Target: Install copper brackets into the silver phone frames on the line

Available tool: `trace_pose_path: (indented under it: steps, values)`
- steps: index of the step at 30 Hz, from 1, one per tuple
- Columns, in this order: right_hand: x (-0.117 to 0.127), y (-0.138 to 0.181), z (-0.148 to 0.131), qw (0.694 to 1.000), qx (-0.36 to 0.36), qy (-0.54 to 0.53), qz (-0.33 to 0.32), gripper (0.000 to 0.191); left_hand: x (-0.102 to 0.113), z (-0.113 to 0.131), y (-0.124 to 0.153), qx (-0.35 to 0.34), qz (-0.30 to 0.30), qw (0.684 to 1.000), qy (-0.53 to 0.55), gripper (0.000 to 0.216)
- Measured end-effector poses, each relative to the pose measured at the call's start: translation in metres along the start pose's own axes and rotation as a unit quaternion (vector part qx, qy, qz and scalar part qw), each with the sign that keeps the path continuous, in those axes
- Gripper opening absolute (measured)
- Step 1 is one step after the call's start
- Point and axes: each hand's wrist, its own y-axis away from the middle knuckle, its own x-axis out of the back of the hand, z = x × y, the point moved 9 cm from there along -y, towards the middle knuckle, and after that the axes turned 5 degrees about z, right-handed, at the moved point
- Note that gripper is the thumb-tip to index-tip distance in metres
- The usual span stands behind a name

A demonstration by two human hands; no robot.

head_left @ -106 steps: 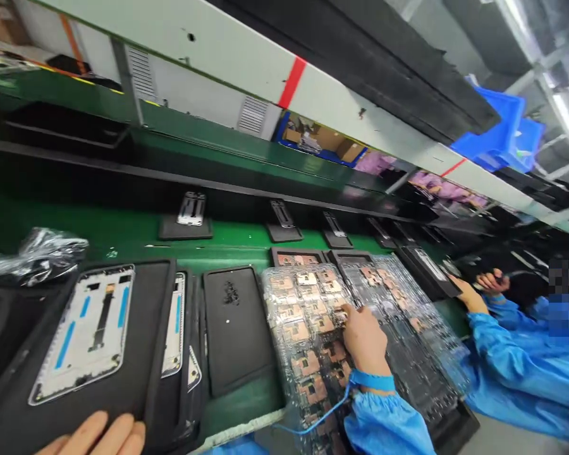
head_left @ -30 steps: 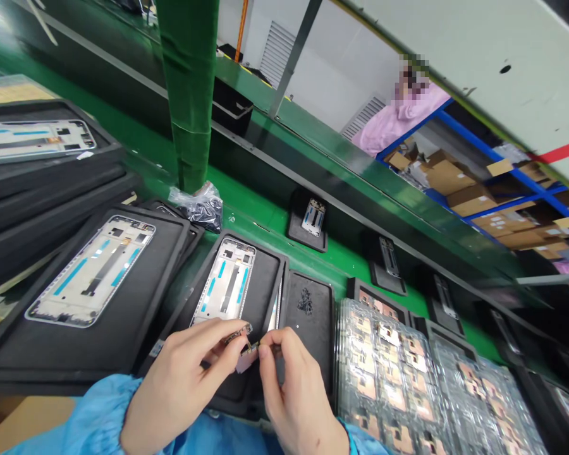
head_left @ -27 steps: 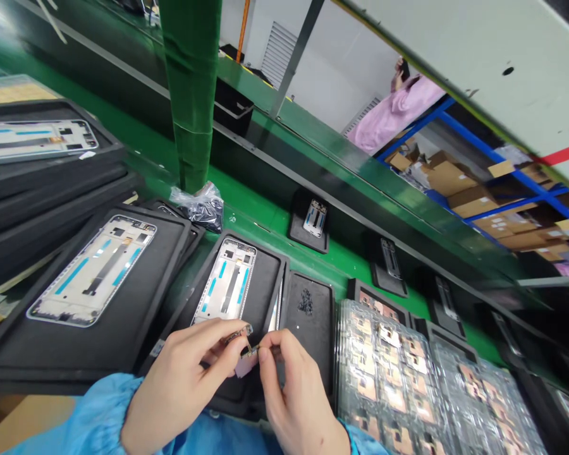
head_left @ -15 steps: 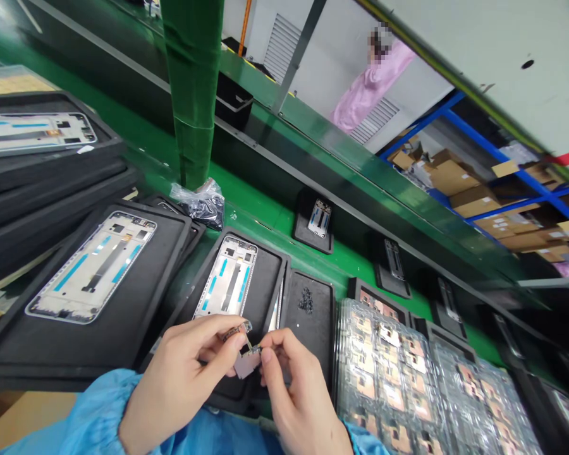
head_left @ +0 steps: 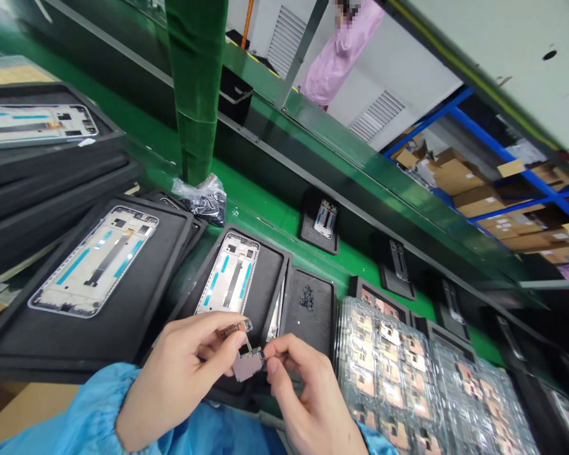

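My left hand (head_left: 184, 373) pinches a small phone circuit board (head_left: 247, 365) between thumb and fingers, with its plain grey-pink part hanging toward me. At the board's right edge, my right hand (head_left: 308, 392) has its thumb and index fingertip closed together. Whatever lies between those fingertips is too small to make out. Just beyond my hands, a silver phone frame (head_left: 232, 272) with blue strips lies in a black tray (head_left: 268, 268). To its right, another black tray (head_left: 320, 303) holds a cluster of tiny black pieces (head_left: 306, 297).
Stacked clear plastic trays (head_left: 384, 354) of metallic boards stand at the right. A second phone frame (head_left: 97, 262) lies in a tray at the left, near a black tray stack (head_left: 52, 196). Behind are a plastic bag (head_left: 203, 199), a green post (head_left: 194, 95) and a person in pink (head_left: 336, 57).
My right fingertips have shifted slightly right and down along the board's edge. My left hand keeps its hold. The background person appears farther left, and the view has shifted slightly.
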Motion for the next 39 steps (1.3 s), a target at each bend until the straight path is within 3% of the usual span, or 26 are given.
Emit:
trace_pose_path:
  steps: [5,10,12,15,18,20,22,23,25,26,31,34,37,39]
  values:
    - [-0.005,-0.004,0.004,0.999,0.002,-0.036,-0.018,0.031,-0.007,0.0,-0.001,0.037,-0.034,0.998,0.035,0.024]
    - [-0.002,-0.009,0.003,0.977,-0.039,-0.209,-0.035,0.036,-0.012,0.002,-0.005,0.129,-0.081,0.966,0.208,0.024]
    - [0.007,-0.012,-0.008,0.965,0.012,-0.263,0.0,0.036,-0.014,0.006,-0.007,0.164,-0.076,0.934,0.307,0.025]
    - [0.021,-0.013,-0.02,0.941,0.118,-0.302,0.095,0.057,-0.024,0.01,-0.007,0.219,-0.051,0.87,0.439,0.024]
    - [0.016,-0.02,-0.015,0.924,0.129,-0.334,0.131,0.053,-0.035,0.021,-0.007,0.224,-0.072,0.857,0.458,0.023]
    - [0.015,-0.029,-0.01,0.904,0.125,-0.384,0.141,0.046,-0.035,0.031,-0.011,0.177,-0.112,0.905,0.371,0.025]
    - [0.02,-0.041,-0.004,0.882,0.107,-0.431,0.161,0.043,-0.017,0.042,-0.024,0.038,-0.094,0.988,0.115,0.031]
    - [0.023,-0.047,0.001,0.874,0.087,-0.447,0.17,0.043,-0.007,0.049,-0.032,-0.045,-0.055,0.996,-0.048,0.033]
    - [0.026,-0.062,0.011,0.863,0.031,-0.468,0.185,0.045,0.007,0.056,-0.045,-0.162,0.044,0.941,-0.294,0.033]
    - [0.026,-0.069,0.016,0.859,0.005,-0.476,0.188,0.047,0.01,0.053,-0.051,-0.183,0.082,0.913,-0.355,0.039]
    - [0.02,-0.102,0.021,0.846,-0.031,-0.509,0.157,0.047,0.003,0.029,-0.072,-0.186,0.106,0.879,-0.425,0.042]
    - [0.023,-0.12,0.01,0.879,0.045,-0.448,0.154,0.039,0.001,0.034,-0.06,-0.21,0.091,0.867,-0.442,0.039]
    - [0.028,-0.128,-0.023,0.942,0.22,-0.172,0.189,0.03,0.0,0.044,-0.031,-0.257,0.075,0.842,-0.468,0.04]
    - [0.016,-0.129,-0.041,0.931,0.312,0.011,0.188,0.024,-0.002,0.049,-0.011,-0.297,0.083,0.811,-0.497,0.045]
